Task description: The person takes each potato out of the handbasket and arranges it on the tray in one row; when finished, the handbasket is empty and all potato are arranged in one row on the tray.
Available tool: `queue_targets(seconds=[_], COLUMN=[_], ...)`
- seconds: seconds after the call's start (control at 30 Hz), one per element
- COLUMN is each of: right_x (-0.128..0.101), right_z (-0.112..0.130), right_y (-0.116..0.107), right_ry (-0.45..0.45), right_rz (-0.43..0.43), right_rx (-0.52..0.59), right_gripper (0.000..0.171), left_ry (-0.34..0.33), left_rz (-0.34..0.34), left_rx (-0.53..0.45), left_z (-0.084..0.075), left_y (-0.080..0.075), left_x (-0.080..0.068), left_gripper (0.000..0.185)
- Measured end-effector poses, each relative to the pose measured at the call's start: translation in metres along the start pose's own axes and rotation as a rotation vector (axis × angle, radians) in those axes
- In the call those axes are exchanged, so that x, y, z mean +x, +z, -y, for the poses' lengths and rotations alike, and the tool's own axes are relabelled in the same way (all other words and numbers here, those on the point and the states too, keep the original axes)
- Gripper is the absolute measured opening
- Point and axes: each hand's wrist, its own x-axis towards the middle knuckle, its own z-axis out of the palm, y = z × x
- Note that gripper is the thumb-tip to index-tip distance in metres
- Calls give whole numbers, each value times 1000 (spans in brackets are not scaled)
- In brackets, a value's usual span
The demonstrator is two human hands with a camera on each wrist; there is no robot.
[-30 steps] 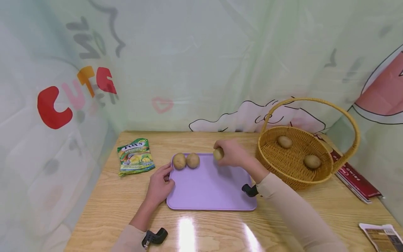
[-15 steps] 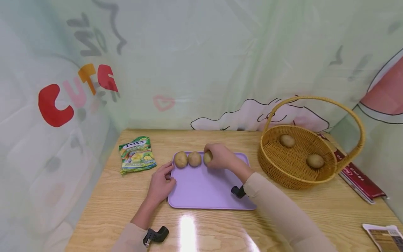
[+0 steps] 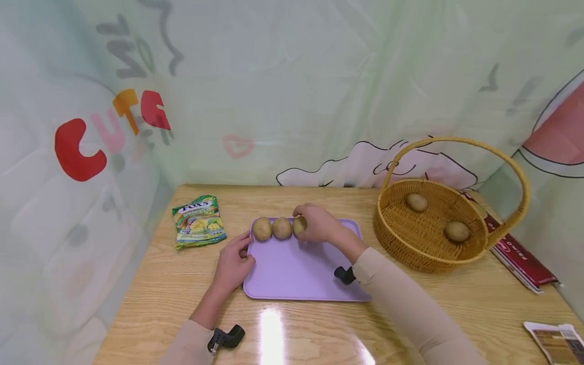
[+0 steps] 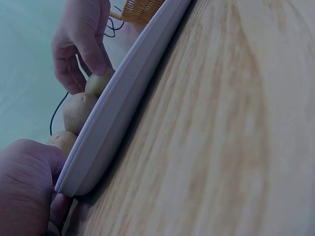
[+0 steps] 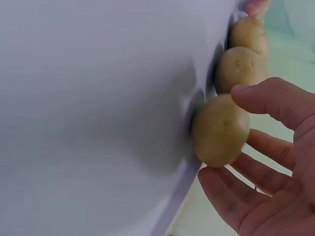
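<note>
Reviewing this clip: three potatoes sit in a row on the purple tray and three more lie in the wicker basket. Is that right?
Not quite. The wicker basket holds two potatoes, not three, as the head view shows. The purple tray does carry three in a row, the right hand at the last one.
</note>
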Motion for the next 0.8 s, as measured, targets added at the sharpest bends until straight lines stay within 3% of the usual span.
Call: queue_targets(seconds=[0.33,0.57,0.8], right_x=[-13,-27,-44], right_z=[-9,-17,-28], right_y=[-28,-51,-70], right_ry=[-12,-57,-31], right_rz=[-39,-113,-163], right_rx=[8,86,73], right_gripper=[59,55,55], left_ry=[-10,-16,-24], left_rz=[-4,-4,6], left_rx=[11,30,37], left_z=[-3,-5,-4], left_y=[-2,-3,-1], left_x=[1,1,-2], left_gripper=[46,47,46])
